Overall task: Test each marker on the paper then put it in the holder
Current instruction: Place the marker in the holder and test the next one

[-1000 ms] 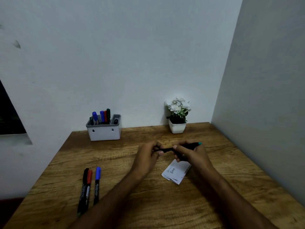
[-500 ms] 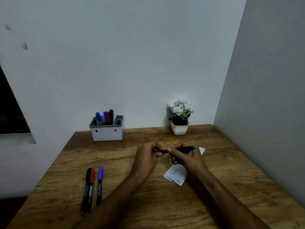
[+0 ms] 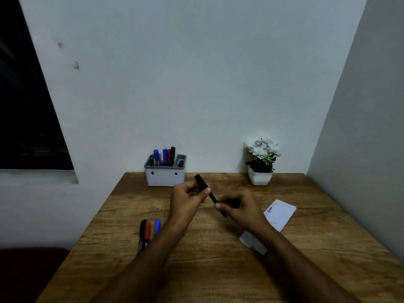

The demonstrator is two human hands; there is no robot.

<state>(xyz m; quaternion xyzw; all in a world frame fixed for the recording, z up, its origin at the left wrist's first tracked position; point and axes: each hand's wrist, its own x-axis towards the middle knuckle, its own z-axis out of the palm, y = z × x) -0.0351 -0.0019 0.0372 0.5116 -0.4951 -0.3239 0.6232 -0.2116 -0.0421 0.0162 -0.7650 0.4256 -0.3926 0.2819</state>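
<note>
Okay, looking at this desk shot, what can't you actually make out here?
Head view only:
- Black marker: the left hand and right hand cover much of it; whether the cap is on cannot be told.
- Writing on the paper: too small to read.
- Three markers on the table: lower ends hidden by the left forearm.
- Holder contents: only tops show.

Wooden desk with visible grain set into a corner, pale wall behind with two small dark marks upper left, grey wall on the right, dark window far left, white potted flowers far right, dim light
</note>
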